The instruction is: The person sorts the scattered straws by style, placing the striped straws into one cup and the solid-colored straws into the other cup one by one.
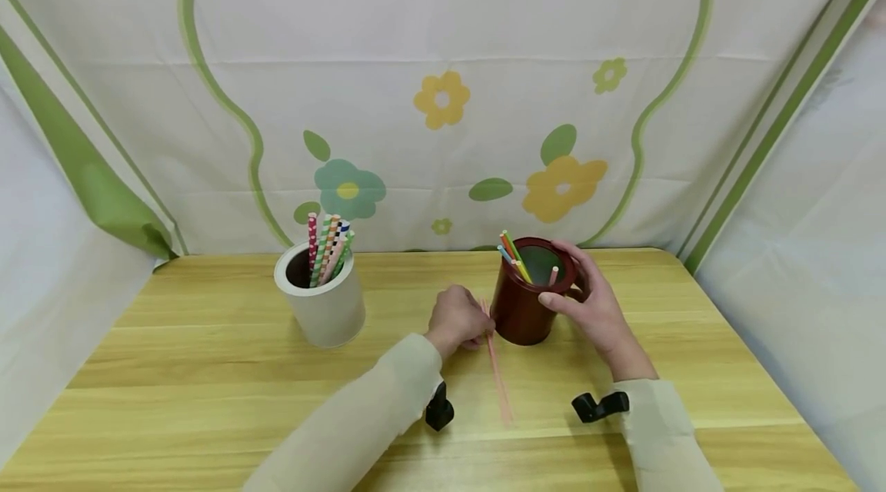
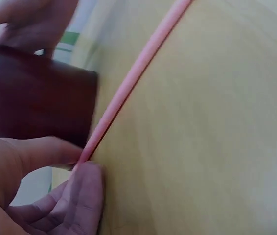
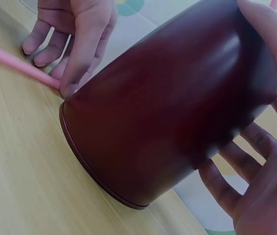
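Observation:
My left hand (image 1: 458, 318) pinches a pink straw (image 2: 133, 76) between thumb and fingers, just left of the mug's base. Part of the straw stretches toward the front of the table, blurred in the head view. Beside it a dark brown mug (image 1: 521, 315) stands on the table, with several coloured straws (image 1: 515, 255) leaning inside at its left and a pink one at its right. My right hand (image 1: 601, 309) grips the mug from the right, thumb near the rim and fingers round the far side. That hand partly hides the handle.
To the left stands a white container (image 1: 328, 315) holding several patterned straws (image 1: 332, 246). Both vessels sit on a wooden table (image 1: 194, 369). A floral cloth (image 1: 388, 31) hangs behind the table's back edge, and white cloth also closes off both sides.

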The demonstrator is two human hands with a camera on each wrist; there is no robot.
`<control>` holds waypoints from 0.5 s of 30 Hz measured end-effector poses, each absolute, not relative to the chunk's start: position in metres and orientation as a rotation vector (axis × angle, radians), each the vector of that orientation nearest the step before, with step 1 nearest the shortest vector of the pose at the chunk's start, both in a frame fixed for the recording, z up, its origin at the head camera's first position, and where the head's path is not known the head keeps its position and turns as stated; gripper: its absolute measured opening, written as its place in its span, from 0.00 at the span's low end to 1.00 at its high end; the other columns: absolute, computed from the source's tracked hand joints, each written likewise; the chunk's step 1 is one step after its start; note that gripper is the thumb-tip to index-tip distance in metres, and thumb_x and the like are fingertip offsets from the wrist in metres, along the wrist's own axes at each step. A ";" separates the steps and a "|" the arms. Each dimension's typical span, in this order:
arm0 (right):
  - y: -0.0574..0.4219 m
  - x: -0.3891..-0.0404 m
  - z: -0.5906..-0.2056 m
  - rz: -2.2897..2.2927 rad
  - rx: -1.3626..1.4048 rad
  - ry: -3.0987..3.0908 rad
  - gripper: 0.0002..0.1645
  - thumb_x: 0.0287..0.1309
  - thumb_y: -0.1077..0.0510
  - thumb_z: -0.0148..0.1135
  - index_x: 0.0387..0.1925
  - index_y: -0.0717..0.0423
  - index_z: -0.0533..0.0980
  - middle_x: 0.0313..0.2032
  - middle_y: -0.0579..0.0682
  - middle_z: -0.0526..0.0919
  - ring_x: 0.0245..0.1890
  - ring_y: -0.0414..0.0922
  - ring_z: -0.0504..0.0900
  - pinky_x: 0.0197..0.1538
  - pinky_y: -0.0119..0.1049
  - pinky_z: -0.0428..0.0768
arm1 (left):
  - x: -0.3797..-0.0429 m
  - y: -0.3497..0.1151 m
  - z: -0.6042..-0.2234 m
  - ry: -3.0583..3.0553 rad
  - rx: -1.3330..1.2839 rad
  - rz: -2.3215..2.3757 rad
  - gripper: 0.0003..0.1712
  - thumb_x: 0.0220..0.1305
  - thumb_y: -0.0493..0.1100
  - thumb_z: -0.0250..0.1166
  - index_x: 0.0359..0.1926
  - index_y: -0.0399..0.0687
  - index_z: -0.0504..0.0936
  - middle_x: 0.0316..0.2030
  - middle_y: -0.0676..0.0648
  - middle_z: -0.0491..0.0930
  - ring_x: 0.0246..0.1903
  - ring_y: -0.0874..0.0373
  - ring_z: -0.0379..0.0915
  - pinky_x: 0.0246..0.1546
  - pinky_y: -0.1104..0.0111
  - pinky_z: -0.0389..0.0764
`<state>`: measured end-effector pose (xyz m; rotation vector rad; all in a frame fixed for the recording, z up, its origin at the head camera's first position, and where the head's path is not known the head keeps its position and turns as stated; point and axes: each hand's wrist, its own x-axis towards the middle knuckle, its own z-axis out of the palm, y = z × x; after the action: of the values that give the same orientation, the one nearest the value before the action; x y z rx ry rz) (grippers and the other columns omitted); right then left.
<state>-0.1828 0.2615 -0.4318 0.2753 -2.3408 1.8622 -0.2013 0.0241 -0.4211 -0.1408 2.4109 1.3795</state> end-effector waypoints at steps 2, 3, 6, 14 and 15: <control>0.262 -0.183 -0.432 1.859 0.270 -2.348 0.50 0.65 0.65 0.73 0.82 0.41 0.62 0.73 0.49 0.74 0.68 0.43 0.76 0.61 0.26 0.76 | -0.201 0.027 -0.421 2.458 -0.139 1.329 0.15 0.57 0.33 0.79 0.19 0.39 0.84 0.14 0.43 0.83 0.13 0.55 0.81 0.18 0.65 0.85; 0.262 -0.183 -0.431 1.856 0.268 -2.352 0.50 0.65 0.65 0.73 0.82 0.41 0.62 0.73 0.50 0.74 0.68 0.43 0.76 0.61 0.26 0.76 | -0.200 0.028 -0.421 2.481 -0.131 1.307 0.15 0.57 0.33 0.79 0.18 0.39 0.85 0.13 0.44 0.83 0.12 0.54 0.82 0.18 0.66 0.85; 0.263 -0.183 -0.431 1.849 0.271 -2.356 0.50 0.65 0.65 0.73 0.82 0.41 0.62 0.74 0.52 0.73 0.68 0.45 0.76 0.61 0.26 0.76 | -0.204 0.031 -0.430 2.516 -0.099 1.284 0.16 0.58 0.33 0.78 0.17 0.39 0.84 0.12 0.44 0.82 0.11 0.53 0.81 0.16 0.65 0.84; 0.261 -0.182 -0.432 1.853 0.285 -2.340 0.49 0.65 0.66 0.72 0.82 0.43 0.62 0.70 0.38 0.75 0.64 0.35 0.77 0.59 0.25 0.76 | -0.207 0.035 -0.433 2.600 -0.035 1.197 0.26 0.56 0.31 0.69 0.10 0.50 0.66 0.07 0.47 0.75 0.05 0.55 0.75 0.11 0.65 0.78; 0.260 -0.182 -0.432 1.857 0.286 -2.336 0.49 0.65 0.66 0.72 0.82 0.43 0.62 0.69 0.38 0.75 0.64 0.35 0.77 0.59 0.26 0.76 | -0.207 0.035 -0.434 2.606 -0.032 1.194 0.26 0.55 0.31 0.68 0.09 0.51 0.66 0.07 0.47 0.75 0.05 0.55 0.75 0.10 0.65 0.78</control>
<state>-0.1825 0.2604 -0.4322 0.2863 -2.3358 1.8568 -0.2071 0.0349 -0.4339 -0.0324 2.6063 1.1939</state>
